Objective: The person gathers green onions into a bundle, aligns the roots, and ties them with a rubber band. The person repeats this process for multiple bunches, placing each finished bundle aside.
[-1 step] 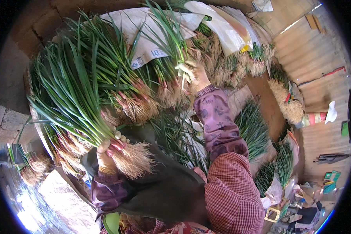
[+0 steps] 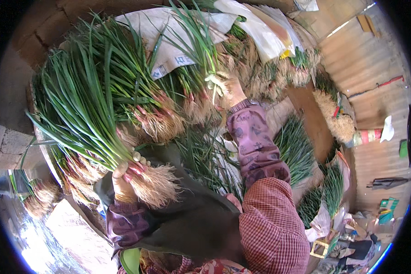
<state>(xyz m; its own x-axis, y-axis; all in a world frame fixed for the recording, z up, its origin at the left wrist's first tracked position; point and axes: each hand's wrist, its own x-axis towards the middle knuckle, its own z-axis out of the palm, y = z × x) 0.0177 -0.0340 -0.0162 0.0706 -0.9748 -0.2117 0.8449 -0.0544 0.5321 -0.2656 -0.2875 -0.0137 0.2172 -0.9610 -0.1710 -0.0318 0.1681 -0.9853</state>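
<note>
My left hand is closed around a thick bunch of spring onions, just above the reddish bulbs. Its pale roots hang to the right of my fist, and the long green leaves fan up and left. Farther off, my right hand is closed on a smaller bunch of spring onions, whose leaves point upward. A few thin pale strands dangle below those fingers. Behind both hands lies a heap of spring onions, roots toward me, partly hidden by the left bunch.
White sacks partly cover the heap at the back. More green bunches lie right of my right arm, beside a brown strip of floor. A dark apron spreads over my lap. Mixed clutter sits at the lower right.
</note>
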